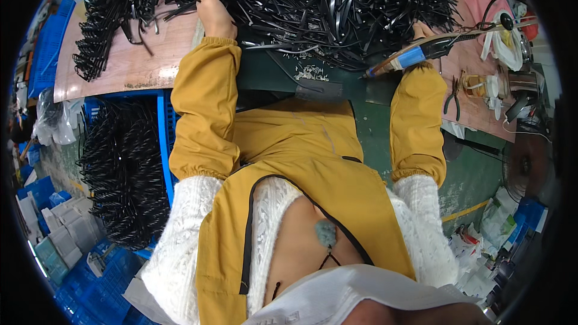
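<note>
A large tangled pile of thin black strips (337,0), some glossy, covers the far part of the workbench. My left hand (215,12) is at the pile's left side, its fingers bent around some of the strips at the edge. At the pile's right edge is my right hand (422,29). Its fingers are mostly hidden among the strips and behind a slanting black tool with a blue band (412,57). Between my arms, small pale metallic pieces (311,72) lie scattered on the dark green surface, near a dark flat plate (319,90) at the front edge.
Neatly stacked black bundles (90,54) stand at the bench's left. Below, a blue crate (164,144) holds more black bundles (123,174). Pliers (453,97), a jar of amber liquid (475,86) and a white plastic bag (504,48) are on the right. A fan (525,165) stands beyond.
</note>
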A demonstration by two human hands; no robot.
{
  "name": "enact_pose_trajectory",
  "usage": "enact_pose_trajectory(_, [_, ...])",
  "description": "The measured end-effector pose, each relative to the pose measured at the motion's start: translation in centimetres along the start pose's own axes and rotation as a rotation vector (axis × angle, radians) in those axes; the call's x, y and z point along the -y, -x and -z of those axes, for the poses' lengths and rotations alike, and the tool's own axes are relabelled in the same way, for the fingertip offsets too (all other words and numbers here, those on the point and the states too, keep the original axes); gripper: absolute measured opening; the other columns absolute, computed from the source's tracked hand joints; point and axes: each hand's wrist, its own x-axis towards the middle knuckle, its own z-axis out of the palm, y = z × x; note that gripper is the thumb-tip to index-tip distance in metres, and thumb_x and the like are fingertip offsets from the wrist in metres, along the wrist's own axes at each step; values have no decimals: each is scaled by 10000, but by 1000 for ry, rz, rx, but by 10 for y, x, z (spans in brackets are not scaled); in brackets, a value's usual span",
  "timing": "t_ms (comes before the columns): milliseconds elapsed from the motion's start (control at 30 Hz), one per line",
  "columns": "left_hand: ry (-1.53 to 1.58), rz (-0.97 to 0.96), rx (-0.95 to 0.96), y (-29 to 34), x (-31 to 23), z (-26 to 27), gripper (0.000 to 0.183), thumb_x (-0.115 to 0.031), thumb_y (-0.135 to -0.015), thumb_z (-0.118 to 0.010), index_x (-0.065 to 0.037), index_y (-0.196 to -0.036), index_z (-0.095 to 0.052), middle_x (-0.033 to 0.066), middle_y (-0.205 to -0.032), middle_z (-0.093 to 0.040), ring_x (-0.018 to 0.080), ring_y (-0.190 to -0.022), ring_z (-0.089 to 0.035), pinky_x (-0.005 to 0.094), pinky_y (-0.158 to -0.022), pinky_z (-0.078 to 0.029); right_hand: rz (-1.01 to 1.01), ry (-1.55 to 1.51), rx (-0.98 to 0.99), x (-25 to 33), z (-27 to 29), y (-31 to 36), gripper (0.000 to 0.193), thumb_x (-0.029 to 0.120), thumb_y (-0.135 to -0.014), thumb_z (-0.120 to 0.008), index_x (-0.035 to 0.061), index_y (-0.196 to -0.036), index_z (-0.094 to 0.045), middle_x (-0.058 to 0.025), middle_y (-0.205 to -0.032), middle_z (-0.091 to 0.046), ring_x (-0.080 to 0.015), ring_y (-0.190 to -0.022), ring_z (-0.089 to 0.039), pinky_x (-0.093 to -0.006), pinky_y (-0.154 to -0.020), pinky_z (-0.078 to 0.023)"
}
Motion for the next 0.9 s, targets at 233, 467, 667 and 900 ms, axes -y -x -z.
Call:
enact_pose_trajectory(233, [-73,440,312,-2,-84,58,388,-120,-948,-554,-66,-1307,-693,-68,-895,-631,2,-781,-577,158,-623,-471,186,119,156,-37,47,-25,263,264,-943,-746,4,-969,-777,-56,-862,-750,-157,-803,-672,-310,-753,-543])
enact_pose_trajectory(467, [13,610,318,129,-108,59,294,-129,-973,-488,-15,-1177,-666,122,-1143,-701,225,-1099,-680,321,-953,-564,-155,153,74,27,83,7,223,187,-942,-709,-28,-896,-743,-49,-805,-708,-109,-740,-608,-291,-667,-493])
enact_pose_trajectory(667, [232,830,395,122,-66,3,338,-208,-1048,-411,48,-1130,-616,243,-1159,-712,334,-1117,-705,402,-1001,-580,-133,-582,-515,89,88,-10,147,70,-982,-593,-57,-1011,-661,-101,-863,-671,-162,-694,-594,-270,-604,-481])
enact_pose_trajectory(900, [245,1070,375,145,-69,19,320,-244,-1071,-389,-6,-1032,-599,258,-1119,-715,375,-1070,-714,449,-973,-592,-160,-884,-450,219,76,120,121,80,-996,-563,-10,-935,-615,-45,-774,-554,-113,-603,-469,-266,-518,-359])
